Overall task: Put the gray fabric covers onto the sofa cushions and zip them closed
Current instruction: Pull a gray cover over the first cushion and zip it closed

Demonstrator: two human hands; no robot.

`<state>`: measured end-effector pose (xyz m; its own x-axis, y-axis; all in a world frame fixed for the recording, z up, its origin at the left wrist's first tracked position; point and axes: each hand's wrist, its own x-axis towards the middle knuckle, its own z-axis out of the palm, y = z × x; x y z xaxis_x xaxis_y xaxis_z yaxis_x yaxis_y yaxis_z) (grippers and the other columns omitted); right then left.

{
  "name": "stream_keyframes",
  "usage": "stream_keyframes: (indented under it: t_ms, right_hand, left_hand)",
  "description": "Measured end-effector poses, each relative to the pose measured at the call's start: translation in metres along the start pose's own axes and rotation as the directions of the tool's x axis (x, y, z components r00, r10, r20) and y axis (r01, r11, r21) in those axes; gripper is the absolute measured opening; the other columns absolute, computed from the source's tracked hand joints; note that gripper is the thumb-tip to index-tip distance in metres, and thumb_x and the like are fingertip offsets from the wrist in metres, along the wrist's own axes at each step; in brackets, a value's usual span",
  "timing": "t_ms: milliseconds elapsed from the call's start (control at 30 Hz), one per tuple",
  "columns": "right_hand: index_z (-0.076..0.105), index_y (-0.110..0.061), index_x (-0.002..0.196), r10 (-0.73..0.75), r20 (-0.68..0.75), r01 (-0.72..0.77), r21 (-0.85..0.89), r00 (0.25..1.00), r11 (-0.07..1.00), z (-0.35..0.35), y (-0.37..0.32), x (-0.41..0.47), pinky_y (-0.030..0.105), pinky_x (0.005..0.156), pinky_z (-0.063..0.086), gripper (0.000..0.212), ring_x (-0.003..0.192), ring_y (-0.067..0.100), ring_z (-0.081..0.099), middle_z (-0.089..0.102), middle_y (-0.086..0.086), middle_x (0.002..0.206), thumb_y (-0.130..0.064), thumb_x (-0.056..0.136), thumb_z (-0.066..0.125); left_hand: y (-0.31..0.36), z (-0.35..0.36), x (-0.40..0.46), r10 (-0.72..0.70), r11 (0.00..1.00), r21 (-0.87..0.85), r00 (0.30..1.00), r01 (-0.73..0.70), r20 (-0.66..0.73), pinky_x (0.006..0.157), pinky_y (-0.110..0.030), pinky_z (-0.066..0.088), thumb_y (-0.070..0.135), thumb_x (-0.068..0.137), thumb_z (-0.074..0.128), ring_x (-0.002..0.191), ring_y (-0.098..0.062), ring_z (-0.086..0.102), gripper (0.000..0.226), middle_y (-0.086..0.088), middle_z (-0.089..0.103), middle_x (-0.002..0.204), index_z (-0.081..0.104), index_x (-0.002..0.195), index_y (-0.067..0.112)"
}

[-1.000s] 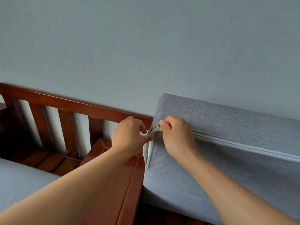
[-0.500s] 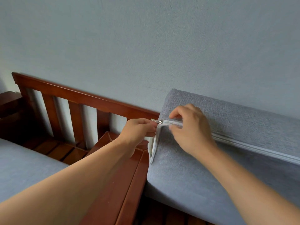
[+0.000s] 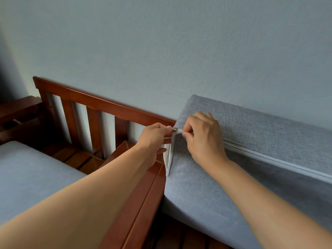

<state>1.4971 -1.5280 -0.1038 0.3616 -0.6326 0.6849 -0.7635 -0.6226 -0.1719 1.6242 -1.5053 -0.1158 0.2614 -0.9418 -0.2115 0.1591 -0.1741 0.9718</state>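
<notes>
- At six o'clock, nearest us, our two forearms reach forward over the wooden sofa frame (image 3: 143, 203), converging on one corner of the upright cushion.
- At three o'clock, the gray cover (image 3: 206, 194) is already drawn over that cushion; we judge it stands on edge against the wall so the zip faces us.
- Toward centre, our right hand (image 3: 204, 139) pinches the cover's two edges together just behind the corner, apparently to take the strain off the teeth.
- Just at its nine o'clock, our left hand (image 3: 154, 139) is curled at the zipper slider (image 3: 174, 129), seemingly pinching its pull; the pull itself is hidden, so the grasp is our reading.
- The zipper (image 3: 269, 159) runs closed toward four o'clock; down the corner's short side a pale gap (image 3: 168, 157) is open still.
- At nine o'clock, a second gray cushion (image 3: 32, 177) lies flat on the seat.
- Farthest, at twelve o'clock, the wall (image 3: 161, 51).
</notes>
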Motion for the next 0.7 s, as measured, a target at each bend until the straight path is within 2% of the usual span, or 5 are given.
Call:
stream_keyframes:
  t_ms: [267, 433, 500, 633, 700]
  right_hand:
    - [0.059, -0.013, 0.076, -0.059, 0.010, 0.060, -0.186, 0.998, 0.981, 0.003, 0.001, -0.006, 0.036, 0.062, 0.042, 0.037, 0.074, 0.027, 0.054, 0.056, 0.005, 0.078, -0.007, 0.053, 0.088]
    - [0.059, -0.014, 0.078, -0.130, -0.015, 0.123, -0.227, 0.991, 0.966, 0.010, -0.001, -0.007, 0.033, 0.062, 0.036, 0.038, 0.076, 0.026, 0.052, 0.054, 0.004, 0.081, -0.002, 0.052, 0.083]
    - [0.062, -0.014, 0.082, -0.177, 0.008, 0.174, -0.235, 0.984, 0.956, 0.018, -0.005, -0.008, 0.035, 0.065, 0.039, 0.035, 0.082, 0.028, 0.053, 0.056, 0.005, 0.087, -0.003, 0.054, 0.081]
    - [0.069, -0.014, 0.086, -0.169, 0.035, 0.172, -0.245, 0.985, 0.954, 0.028, -0.008, -0.007, 0.037, 0.071, 0.041, 0.031, 0.090, 0.029, 0.054, 0.061, 0.003, 0.094, -0.006, 0.058, 0.079]
    - [0.069, -0.014, 0.086, -0.149, 0.043, 0.155, -0.243, 0.988, 0.958, 0.029, -0.008, -0.005, 0.037, 0.071, 0.040, 0.033, 0.091, 0.028, 0.054, 0.061, 0.002, 0.095, -0.002, 0.057, 0.078]
  left_hand:
    - [-0.012, -0.001, -0.002, -0.032, 0.999, -0.018, 0.995, 0.031, -0.095, 0.074, -0.032, 0.039, 0.017, 0.095, 0.054, 0.077, -0.010, 0.065, 0.031, 0.003, 0.066, 0.082, 0.042, 0.066, 0.018]
    - [-0.021, -0.002, 0.006, -0.046, 0.997, 0.050, 0.989, 0.054, -0.141, 0.073, -0.032, 0.038, 0.025, 0.092, 0.060, 0.090, -0.017, 0.050, 0.034, -0.004, 0.055, 0.092, 0.044, 0.062, 0.019]
    - [-0.026, -0.004, 0.010, -0.048, 0.997, 0.059, 0.992, 0.055, -0.115, 0.075, -0.033, 0.037, 0.027, 0.091, 0.060, 0.095, -0.019, 0.052, 0.032, -0.003, 0.056, 0.094, 0.046, 0.064, 0.020]
    - [-0.036, -0.010, 0.016, -0.065, 0.998, 0.012, 0.997, 0.065, 0.036, 0.094, -0.041, 0.031, 0.024, 0.093, 0.058, 0.100, -0.015, 0.062, 0.033, 0.005, 0.064, 0.088, 0.044, 0.064, 0.021]
    - [-0.041, -0.015, 0.019, -0.058, 0.998, 0.025, 0.995, 0.056, 0.078, 0.093, -0.041, 0.029, 0.023, 0.093, 0.058, 0.101, -0.016, 0.061, 0.035, 0.004, 0.065, 0.090, 0.044, 0.061, 0.022]
